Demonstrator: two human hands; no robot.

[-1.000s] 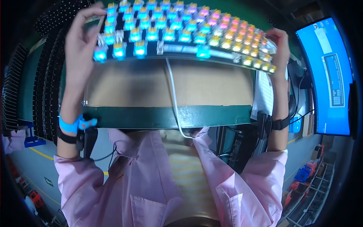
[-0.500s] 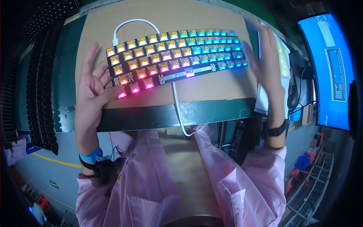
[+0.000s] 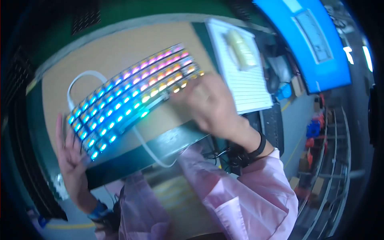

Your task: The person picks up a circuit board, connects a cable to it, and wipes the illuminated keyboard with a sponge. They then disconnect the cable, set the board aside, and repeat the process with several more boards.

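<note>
A keyboard without keycaps [image 3: 132,96], its bare switches lit in blue, pink and yellow, lies slanted with its right end farther away. My left hand [image 3: 72,154] grips the near left corner, thumb at the lower edge and fingers along the side. Over the right end, my right hand [image 3: 212,105] is curled closed and blurred. It covers the keyboard's lower right corner; whether anything is in its fingers is hidden. A white cable [image 3: 148,149] runs from below the keyboard toward my lap, and a loop of white cable [image 3: 82,75] arches beyond its far left side.
The keyboard is on a brown board [image 3: 160,32] atop a green table [image 3: 176,138]. To the right are lined paper [image 3: 250,94] with a yellowish wrapped item [image 3: 241,50] on it, a dark mouse [image 3: 272,80] and a blue-lit monitor [image 3: 316,44]. Black racks [image 3: 24,160] stand left.
My view has turned, so the keyboard now slants more steeply. My right hand came from open beside the keyboard to curled over its right end. The left still holds the corner; lights changed colour.
</note>
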